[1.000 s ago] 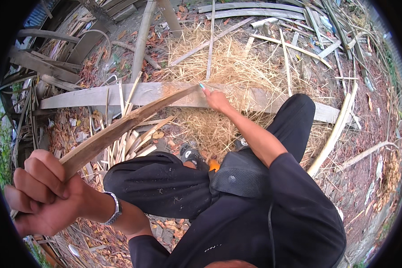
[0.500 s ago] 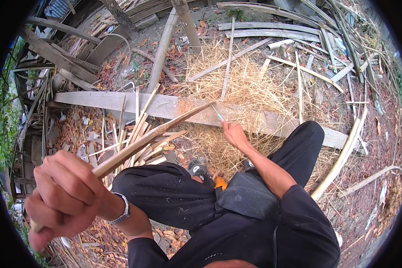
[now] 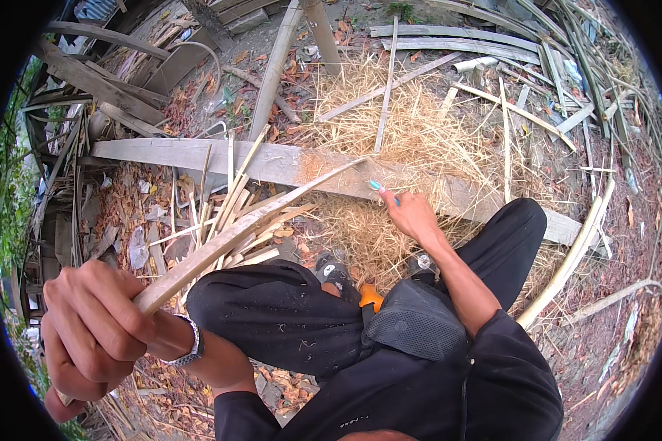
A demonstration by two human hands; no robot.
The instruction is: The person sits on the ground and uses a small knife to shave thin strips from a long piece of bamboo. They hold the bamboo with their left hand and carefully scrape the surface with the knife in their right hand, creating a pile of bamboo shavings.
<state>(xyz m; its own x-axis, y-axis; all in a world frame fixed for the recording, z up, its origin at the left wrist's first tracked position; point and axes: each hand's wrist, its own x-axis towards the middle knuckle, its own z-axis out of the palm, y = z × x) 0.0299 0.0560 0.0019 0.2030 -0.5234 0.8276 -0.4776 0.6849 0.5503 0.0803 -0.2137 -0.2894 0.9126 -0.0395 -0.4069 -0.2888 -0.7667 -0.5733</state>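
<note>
At the near left, the left hand (image 3: 99, 327) is making a tight fist around the strip (image 3: 250, 224), whose near tip is poking out below the fingers. A watch (image 3: 187, 345) is circling that wrist. The strip is slanting away to the right, and its far end is lying across the view of the plank (image 3: 198, 153); whether the two are touching, I cannot tell. Black trousers (image 3: 265, 309) are covering the bent legs, and a black mesh thing (image 3: 419, 323) is resting between them, with an orange thing (image 3: 371, 296) showing at its left. A little farther left, pale sticks (image 3: 235, 209) are lying in a loose bunch, partly hidden by the strip. On the right, a pale pole (image 3: 570, 253) is lying beyond the right knee. Past the knees, the right hand (image 3: 412, 217) is curling nearly closed around a small blue tool (image 3: 375, 185), which is pointing toward the strip's far end, just apart from it. The plank is running crosswise there, and shavings (image 3: 412, 132) are heaping on both sides. Farther right, grey slats (image 3: 456, 34) are lying on the ground
</note>
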